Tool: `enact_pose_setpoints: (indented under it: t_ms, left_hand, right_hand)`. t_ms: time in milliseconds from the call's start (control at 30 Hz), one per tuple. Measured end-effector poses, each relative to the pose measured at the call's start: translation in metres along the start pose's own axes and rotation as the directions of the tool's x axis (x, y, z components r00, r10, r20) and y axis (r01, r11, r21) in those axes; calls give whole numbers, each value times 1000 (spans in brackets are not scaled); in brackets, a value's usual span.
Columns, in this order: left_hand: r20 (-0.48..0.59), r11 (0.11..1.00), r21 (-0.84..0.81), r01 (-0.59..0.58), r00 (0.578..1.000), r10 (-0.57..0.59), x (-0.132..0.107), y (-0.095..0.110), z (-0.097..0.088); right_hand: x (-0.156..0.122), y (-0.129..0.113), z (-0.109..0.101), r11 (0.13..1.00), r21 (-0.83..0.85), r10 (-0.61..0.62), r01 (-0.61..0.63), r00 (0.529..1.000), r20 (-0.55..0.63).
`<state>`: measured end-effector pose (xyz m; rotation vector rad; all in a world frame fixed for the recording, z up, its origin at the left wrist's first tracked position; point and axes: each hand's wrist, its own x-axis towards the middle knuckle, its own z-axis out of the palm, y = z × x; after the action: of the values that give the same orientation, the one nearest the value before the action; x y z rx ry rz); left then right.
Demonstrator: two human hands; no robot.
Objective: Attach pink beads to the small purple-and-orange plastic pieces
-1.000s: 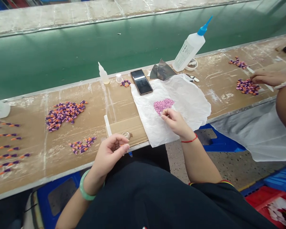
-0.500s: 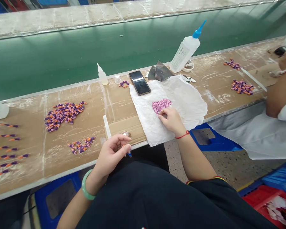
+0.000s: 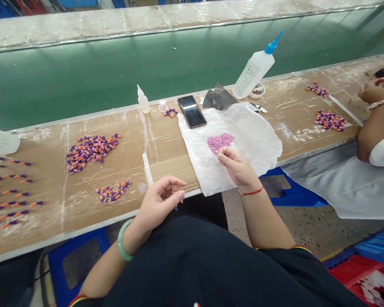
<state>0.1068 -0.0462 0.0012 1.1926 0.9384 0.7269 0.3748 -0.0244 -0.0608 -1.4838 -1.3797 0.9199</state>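
My right hand (image 3: pixel 236 167) hovers over the near edge of a patch of tiny pink beads (image 3: pixel 220 142) lying on a crumpled white sheet (image 3: pixel 259 140). Its thumb and forefinger are pinched together; whatever they hold is too small to name. My left hand (image 3: pixel 160 202), with a green bangle on the wrist, is at the bench's front edge with fingers curled round a small piece that I cannot make out. A white stick (image 3: pixel 147 169) lies just beyond it.
Piles of purple-and-orange pieces (image 3: pixel 90 150), (image 3: pixel 113 192) and rows of them (image 3: pixel 9 192) lie left. A phone (image 3: pixel 192 111), a small glue bottle (image 3: pixel 143 102) and a big blue-tipped bottle (image 3: pixel 254 71) stand behind. Another person's arm (image 3: pixel 376 117) rests at right. A green conveyor belt (image 3: pixel 115 72) runs beyond.
My right hand has lifted slightly off the sheet at the pink patch. My left hand stays curled at the bench edge. The other person's hand has pulled back from their pile.
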Motion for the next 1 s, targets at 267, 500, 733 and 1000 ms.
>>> enact_pose_setpoints:
  t_ms: [267, 500, 733, 1000]
  left_hand:
    - [72, 992, -119, -41, 996, 50, 23, 4, 31]
    - [37, 982, -138, -131, 990, 137, 18, -1, 35]
    - [18, 991, -125, -48, 999, 51, 17, 9, 30]
    - [-45, 983, -184, 1, 999, -10, 21, 10, 30]
  right_hand:
    - [-28, -54, 42, 879, 475, -97, 40, 991, 95]
    - [-37, -70, 54, 924, 87, -351, 371, 917, -189]
    - [-37, -72, 50, 897, 40, -430, 440, 891, -147]
    - [-40, -71, 59, 910, 334, -213, 244, 969, -126]
